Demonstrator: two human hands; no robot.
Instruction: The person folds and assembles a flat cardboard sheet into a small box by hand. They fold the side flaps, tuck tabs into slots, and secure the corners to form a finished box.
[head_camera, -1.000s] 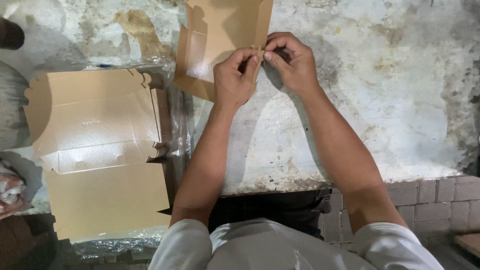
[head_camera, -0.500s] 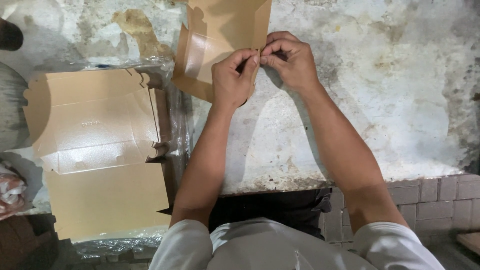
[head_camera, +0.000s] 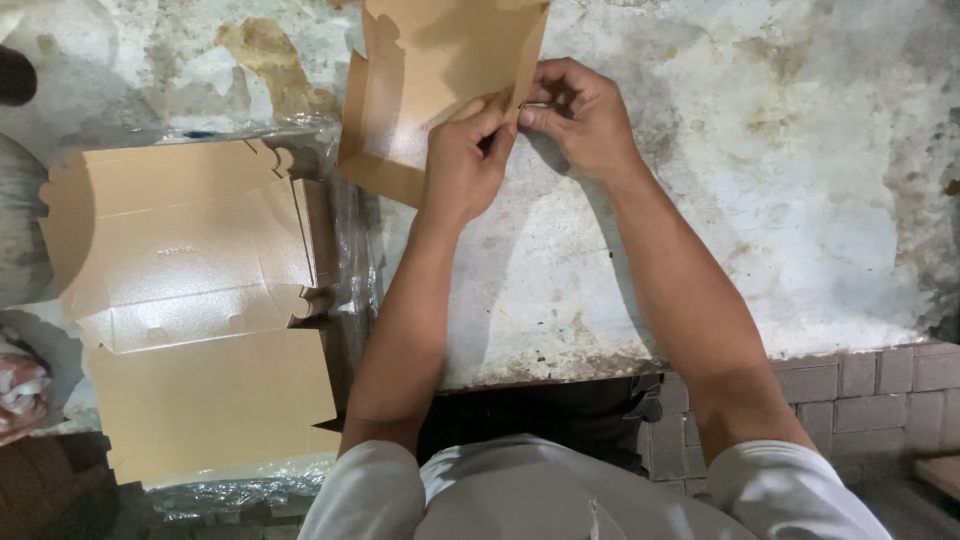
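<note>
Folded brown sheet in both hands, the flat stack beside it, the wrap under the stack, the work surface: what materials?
Folded sheet, pinched by left hand and right hand: looks like matte brown paperboard, with crisp creases and die-cut tabs.
Flat stack: seemingly the same board, scored fold lines.
Wrap: clear plastic film, glossy and crinkled.
Work surface: probably concrete or plaster, rough, blotchy grey-white.

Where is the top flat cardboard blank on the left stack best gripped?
Probably by the near edge of the top cardboard blank, coming from the person's side: it lies flat, and that notched flap edge overhangs the sheet below, so fingers could slip under.
</note>
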